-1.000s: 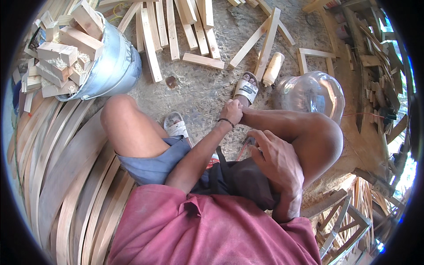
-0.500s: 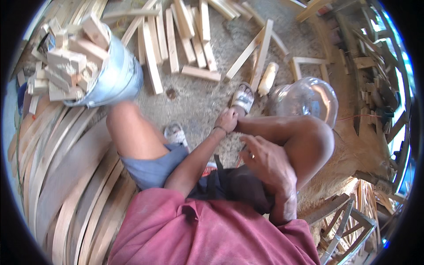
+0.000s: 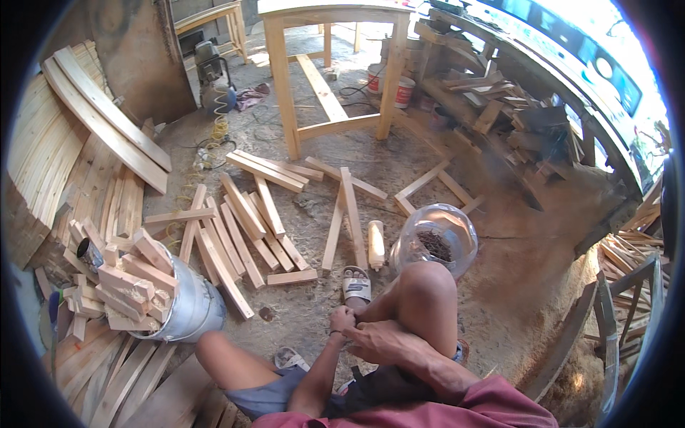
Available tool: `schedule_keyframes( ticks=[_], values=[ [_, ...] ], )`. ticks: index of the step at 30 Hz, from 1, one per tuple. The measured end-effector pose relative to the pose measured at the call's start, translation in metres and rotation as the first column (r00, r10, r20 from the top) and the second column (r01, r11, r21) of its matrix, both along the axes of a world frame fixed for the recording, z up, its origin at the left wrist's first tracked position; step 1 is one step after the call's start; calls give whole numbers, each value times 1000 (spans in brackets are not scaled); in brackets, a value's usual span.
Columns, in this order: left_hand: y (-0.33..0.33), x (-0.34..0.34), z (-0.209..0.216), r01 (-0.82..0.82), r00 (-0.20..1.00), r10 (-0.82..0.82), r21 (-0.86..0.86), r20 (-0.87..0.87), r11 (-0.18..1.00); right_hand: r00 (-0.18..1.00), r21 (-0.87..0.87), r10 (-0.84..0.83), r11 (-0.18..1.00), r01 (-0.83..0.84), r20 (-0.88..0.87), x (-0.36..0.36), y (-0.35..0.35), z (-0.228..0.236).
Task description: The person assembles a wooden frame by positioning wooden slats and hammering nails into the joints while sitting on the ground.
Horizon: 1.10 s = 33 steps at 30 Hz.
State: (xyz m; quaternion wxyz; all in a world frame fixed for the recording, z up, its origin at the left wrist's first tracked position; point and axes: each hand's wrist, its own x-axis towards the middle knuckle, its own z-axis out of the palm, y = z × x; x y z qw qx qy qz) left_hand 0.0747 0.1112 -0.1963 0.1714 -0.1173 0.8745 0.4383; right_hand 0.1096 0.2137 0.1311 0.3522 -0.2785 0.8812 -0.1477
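Note:
I sit on the ground with my knees bent. My left hand (image 3: 341,319) is down at my right shin, fingers curled, just behind my sandalled foot (image 3: 356,284). My right hand (image 3: 383,341) lies over the same leg below the knee, touching the left hand. I cannot see anything held in either hand. A clear round plastic jar (image 3: 435,239) with dark nails inside stands just beyond my right knee. A pale glue bottle (image 3: 376,245) lies beside it.
Several short wooden slats (image 3: 250,221) lie scattered on the dusty ground ahead. A metal bucket (image 3: 187,308) heaped with wood blocks stands at my left. Long boards (image 3: 93,135) lean at left. A wooden table frame (image 3: 335,71) stands farther off; scrap wood piles fill the right.
The view has lifted from looking straight down to looking forward across the ground. My right hand has slid down my leg to meet the left hand at the shin.

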Motion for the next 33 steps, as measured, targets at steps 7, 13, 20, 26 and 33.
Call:
schedule_keyframes(
  ticks=[7,13,20,26,33],
  values=[
    [8,4,49,44,996,-60,226,64,973,976,-137,-74,990,46,-203,12,5,-9],
    [2,8,-7,-98,993,100,25,-67,995,973,-202,-84,978,40,-215,14,1,-3],
    [20,7,53,76,995,-82,122,48,990,992,-46,-114,993,112,-61,9,9,4],
    [14,5,2,-121,992,122,246,13,962,994,-83,-63,995,55,-91,10,1,5],
    [5,-2,17,47,996,-69,325,56,945,989,-157,-67,987,46,-135,10,13,-6]
  ],
)
